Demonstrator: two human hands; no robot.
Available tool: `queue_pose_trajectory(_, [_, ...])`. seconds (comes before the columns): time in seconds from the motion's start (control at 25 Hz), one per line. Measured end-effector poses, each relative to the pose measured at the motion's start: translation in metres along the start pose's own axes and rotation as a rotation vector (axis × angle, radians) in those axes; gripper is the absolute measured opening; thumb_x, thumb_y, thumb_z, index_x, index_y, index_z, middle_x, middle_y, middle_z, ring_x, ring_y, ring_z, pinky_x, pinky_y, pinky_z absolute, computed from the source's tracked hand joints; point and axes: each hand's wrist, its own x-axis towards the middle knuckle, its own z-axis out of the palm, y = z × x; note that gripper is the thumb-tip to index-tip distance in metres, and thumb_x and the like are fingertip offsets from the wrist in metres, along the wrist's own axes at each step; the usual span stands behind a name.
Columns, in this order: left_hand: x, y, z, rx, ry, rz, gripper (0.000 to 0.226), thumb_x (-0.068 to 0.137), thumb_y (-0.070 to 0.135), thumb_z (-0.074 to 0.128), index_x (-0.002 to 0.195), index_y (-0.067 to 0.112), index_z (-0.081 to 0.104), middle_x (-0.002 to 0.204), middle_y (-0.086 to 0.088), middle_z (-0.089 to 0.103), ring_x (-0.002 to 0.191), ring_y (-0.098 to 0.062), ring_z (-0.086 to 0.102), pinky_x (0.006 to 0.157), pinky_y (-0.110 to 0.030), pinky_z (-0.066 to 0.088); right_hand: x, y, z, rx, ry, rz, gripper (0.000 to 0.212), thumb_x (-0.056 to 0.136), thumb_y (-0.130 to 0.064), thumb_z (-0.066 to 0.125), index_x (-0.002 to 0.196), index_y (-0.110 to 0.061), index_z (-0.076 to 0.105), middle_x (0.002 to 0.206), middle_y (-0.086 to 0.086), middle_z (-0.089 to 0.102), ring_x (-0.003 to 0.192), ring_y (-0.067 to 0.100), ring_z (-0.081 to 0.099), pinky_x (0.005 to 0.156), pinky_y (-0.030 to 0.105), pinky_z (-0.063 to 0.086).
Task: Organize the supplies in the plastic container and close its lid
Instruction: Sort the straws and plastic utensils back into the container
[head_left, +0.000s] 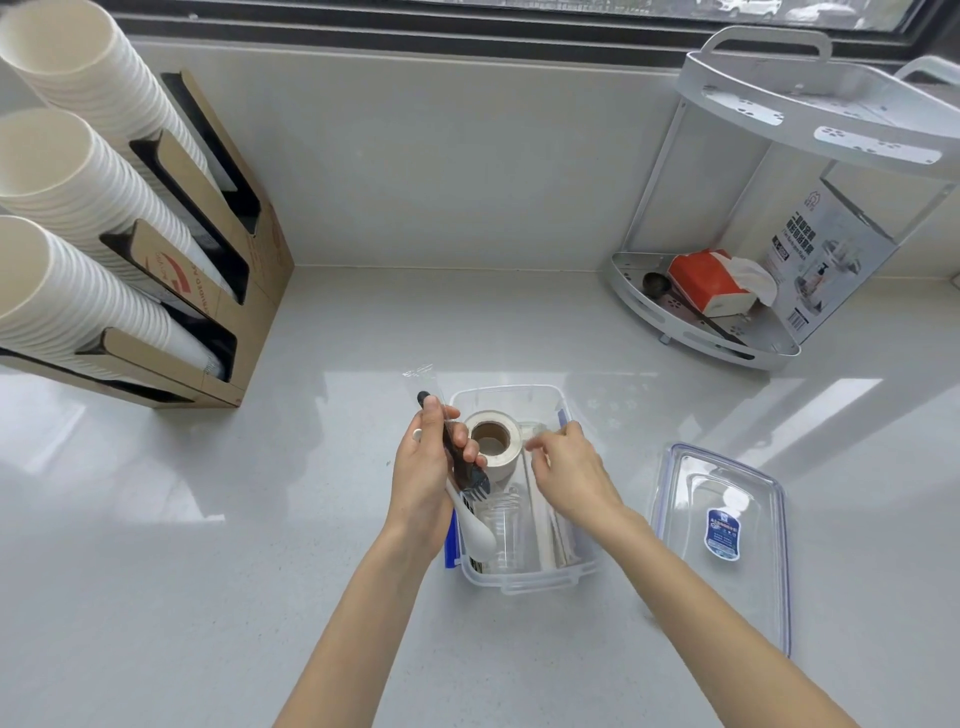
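The container (511, 400) sits open on the table (208, 545), its lid (727, 530) lying flat just beside it on the right, so the packing step is in hand and closing is not yet due. The left hand (423, 478) hovers over the container's left edge, its fingers clamped on a black fork (467, 467) in a clear wrapper and on a white spoon (475, 527), whose bowl hangs down over the rim. The right hand (569, 473) reaches into the far right part of the container, fingers curled together on what looks like a clear piece of plastic; exactly what it pinches I cannot tell. Inside are a roll of tape (493, 439) standing on end at the far side, a clear cup (501, 525) lying in the middle, and pale sticks (545, 519) along the right wall. The next move likely calls for laying the fork and spoon lengthwise in the free space along the left wall, low enough not to foul the lid, then fetching the lid and pressing its clips down.
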Motion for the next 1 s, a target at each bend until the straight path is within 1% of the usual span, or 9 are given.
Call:
queue_pose_trajectory(0.12, [0.001,-0.001,0.003,0.026,-0.034,0.007,0.036,0.094,0.038,0.033,0.068,0.014,0.042,0.045,0.007,0.045,0.044,-0.007,0.046,0.055,-0.024,0.041,-0.010,-0.005,-0.016,0.436,0.008,-0.077,0.024,0.094,-0.026,0.045,0.101,-0.019,0.067,0.092,-0.005,0.059,0.073,0.009,0.053,0.073,0.022,0.038])
queue_pose_trajectory(0.2, [0.000,-0.001,0.006,0.077,-0.058,0.017,0.040,0.094,0.039,0.032,0.063,0.015,0.043,0.044,0.007,0.047,0.047,-0.007,0.048,0.059,-0.025,0.039,-0.022,-0.011,-0.024,0.559,-0.033,-0.151,0.014,0.090,-0.030,0.053,0.088,-0.025,0.066,0.080,-0.015,0.062,0.060,0.001,0.049,0.063,0.015,0.039])
queue_pose_trajectory(0.32, [-0.003,0.000,0.013,0.109,-0.079,0.005,0.046,0.094,0.042,0.030,0.059,0.016,0.045,0.044,0.009,0.051,0.048,-0.008,0.049,0.055,-0.025,0.041,-0.035,-0.016,-0.023,0.517,-0.076,-0.226,0.005,0.083,-0.033,0.062,0.086,-0.029,0.062,0.081,-0.020,0.061,0.060,-0.002,0.050,0.064,0.009,0.042])
queue_pose_trajectory(0.48, [-0.007,0.000,0.021,0.064,-0.053,-0.061,0.041,0.092,0.045,0.034,0.070,0.015,0.050,0.055,0.006,0.057,0.050,-0.009,0.055,0.047,-0.021,0.050,-0.041,-0.016,-0.013,0.307,-0.059,-0.334,0.026,0.082,-0.034,0.064,0.102,-0.018,0.061,0.088,-0.010,0.056,0.067,0.005,0.048,0.070,0.023,0.041])
queue_pose_trajectory(0.64, [-0.006,0.003,0.024,0.077,-0.001,-0.058,0.041,0.093,0.043,0.033,0.074,0.014,0.055,0.053,0.006,0.061,0.059,-0.013,0.055,0.059,-0.022,0.049,-0.044,-0.011,-0.012,0.290,-0.061,-0.384,0.022,0.085,-0.032,0.060,0.100,-0.016,0.059,0.085,-0.004,0.058,0.073,0.020,0.054,0.072,0.032,0.046])
queue_pose_trajectory(0.76, [-0.003,0.003,0.028,0.028,-0.006,-0.060,0.037,0.093,0.039,0.035,0.075,0.013,0.053,0.051,0.007,0.064,0.064,-0.014,0.054,0.066,-0.024,0.046,-0.044,-0.005,-0.012,0.242,-0.073,-0.405,0.020,0.087,-0.030,0.057,0.080,-0.011,0.053,0.070,-0.001,0.052,0.065,0.017,0.048,0.064,0.029,0.041])
queue_pose_trajectory(0.84, [0.000,0.001,0.030,0.046,-0.057,-0.063,0.029,0.092,0.037,0.040,0.086,0.012,0.053,0.071,0.004,0.066,0.075,-0.014,0.059,0.075,-0.026,0.047,-0.045,-0.002,-0.012,0.260,-0.092,-0.375,0.025,0.089,-0.028,0.054,0.070,-0.014,0.046,0.060,-0.005,0.043,0.058,0.012,0.040,0.056,0.022,0.033])
queue_pose_trajectory(0.92, [0.000,-0.005,0.029,0.157,-0.138,-0.090,0.028,0.091,0.030,0.046,0.105,0.007,0.053,0.091,0.002,0.063,0.089,-0.014,0.061,0.081,-0.024,0.049,-0.043,0.003,-0.016,0.317,-0.069,-0.285,0.027,0.090,-0.031,0.052,0.071,-0.013,0.049,0.062,-0.001,0.045,0.059,0.014,0.040,0.054,0.021,0.031])
queue_pose_trajectory(1.0, [-0.001,-0.012,0.029,0.278,-0.199,-0.122,0.035,0.091,0.020,0.048,0.122,0.003,0.048,0.097,0.002,0.061,0.096,-0.015,0.058,0.085,-0.022,0.047,-0.037,0.010,-0.021,0.331,0.000,-0.168,0.034,0.091,-0.033,0.049,0.063,-0.014,0.046,0.060,0.000,0.047,0.058,0.015,0.041,0.052,0.018,0.032])
